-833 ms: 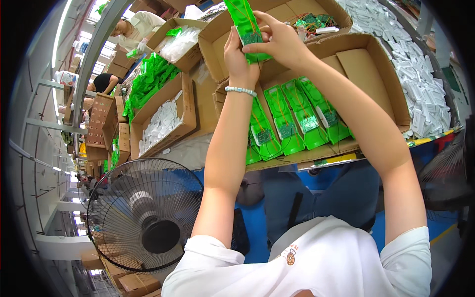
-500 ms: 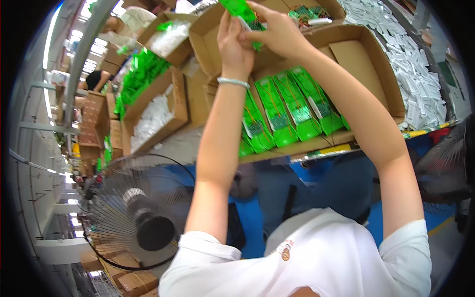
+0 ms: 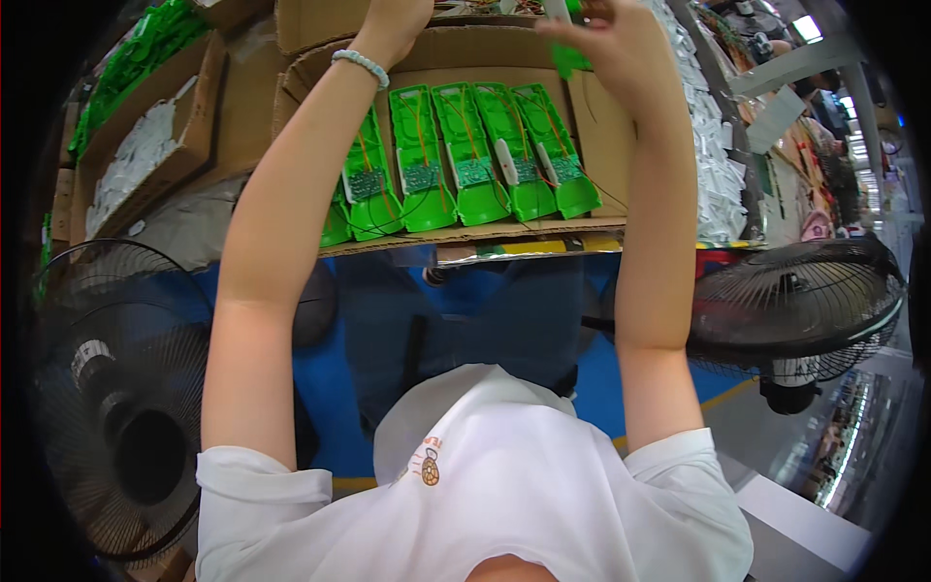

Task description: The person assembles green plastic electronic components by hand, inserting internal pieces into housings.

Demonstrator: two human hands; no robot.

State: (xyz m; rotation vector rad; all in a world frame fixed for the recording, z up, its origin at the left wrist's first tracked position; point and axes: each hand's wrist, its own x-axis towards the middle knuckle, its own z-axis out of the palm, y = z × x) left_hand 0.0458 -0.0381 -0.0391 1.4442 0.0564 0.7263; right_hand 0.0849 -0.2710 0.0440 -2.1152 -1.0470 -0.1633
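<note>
My right hand [image 3: 626, 48] is up at the far right of the open cardboard box [image 3: 465, 48], its fingers closed on a green plastic casing [image 3: 570, 60]. The top edge cuts off part of that casing. My left hand [image 3: 396, 24] is over the box's far left side, with its fingertips beyond the picture, so its grip is hidden. Below and between my hands, several green casings [image 3: 419, 179] lie side by side in the box. Small green circuit boards [image 3: 475, 173] and thin red, orange and black wires sit in them.
Left of the box stands a carton of white plastic parts [image 3: 145, 145], with a heap of green parts [image 3: 131, 63] behind it. White pieces [image 3: 718, 184] are piled along the right. Black fans stand at the left [image 3: 126, 407] and right [image 3: 795, 301].
My hands were together on the green casing; now they are apart and the casing is in my right hand, moved right. My view has turned to the right.
</note>
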